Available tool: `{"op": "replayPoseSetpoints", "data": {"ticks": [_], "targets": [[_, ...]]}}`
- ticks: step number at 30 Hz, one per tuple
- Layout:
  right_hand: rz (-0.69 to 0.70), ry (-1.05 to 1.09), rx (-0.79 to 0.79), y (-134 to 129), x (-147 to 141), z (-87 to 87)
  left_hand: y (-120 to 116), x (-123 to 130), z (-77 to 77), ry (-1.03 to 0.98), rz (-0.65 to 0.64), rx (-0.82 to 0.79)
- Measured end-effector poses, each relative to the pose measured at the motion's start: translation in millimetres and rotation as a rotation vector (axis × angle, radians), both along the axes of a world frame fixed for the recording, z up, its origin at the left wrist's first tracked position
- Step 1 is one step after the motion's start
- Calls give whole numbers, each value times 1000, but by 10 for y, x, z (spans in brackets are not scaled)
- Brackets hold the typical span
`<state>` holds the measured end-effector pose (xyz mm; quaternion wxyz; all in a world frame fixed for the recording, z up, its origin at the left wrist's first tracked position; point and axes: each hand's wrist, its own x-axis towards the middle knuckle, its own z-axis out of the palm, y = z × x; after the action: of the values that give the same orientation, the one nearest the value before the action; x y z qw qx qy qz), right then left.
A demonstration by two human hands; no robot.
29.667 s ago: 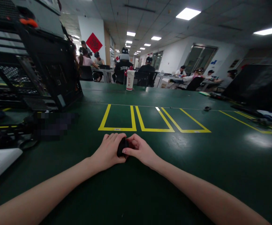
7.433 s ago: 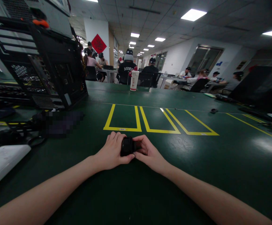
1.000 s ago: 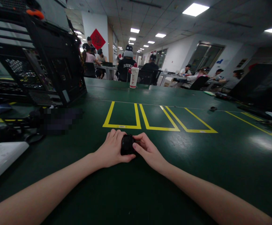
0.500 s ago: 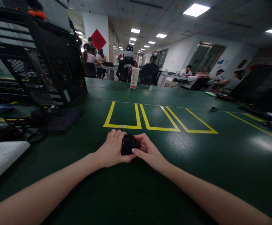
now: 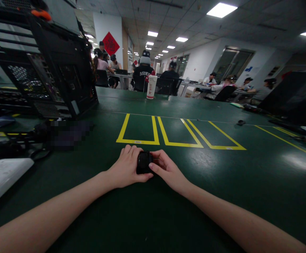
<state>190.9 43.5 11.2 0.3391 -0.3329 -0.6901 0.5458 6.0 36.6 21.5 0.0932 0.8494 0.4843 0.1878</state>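
The black object (image 5: 143, 163), long axis unclear, lies three o'clock from your clasping left hand (image 5: 124, 168), nine from your pinching right hand (image 5: 166, 171).

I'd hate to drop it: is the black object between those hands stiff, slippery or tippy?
The black object is probably stiff: its outline shows no sag between the left hand and the right hand. Its low, compact shape suggests little tipping. Its smooth-looking surface may slip slightly.

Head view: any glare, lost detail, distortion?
Head view: glare on the glossy dark-green tabletop; head view: the small black object between the left hand and right hand shows little detail; head view: the black metal computer case slants, likely wide-angle distortion.
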Motion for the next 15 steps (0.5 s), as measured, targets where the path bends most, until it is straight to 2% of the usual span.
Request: {"op": "replayPoseSetpoints", "data": {"ticks": [9, 15], "targets": [[-22, 40, 21, 11, -16, -25, 16, 23, -37, 5, 18, 43], [-48, -4, -8, 20, -9, -16, 9, 14, -22, 12, 16, 12]]}}
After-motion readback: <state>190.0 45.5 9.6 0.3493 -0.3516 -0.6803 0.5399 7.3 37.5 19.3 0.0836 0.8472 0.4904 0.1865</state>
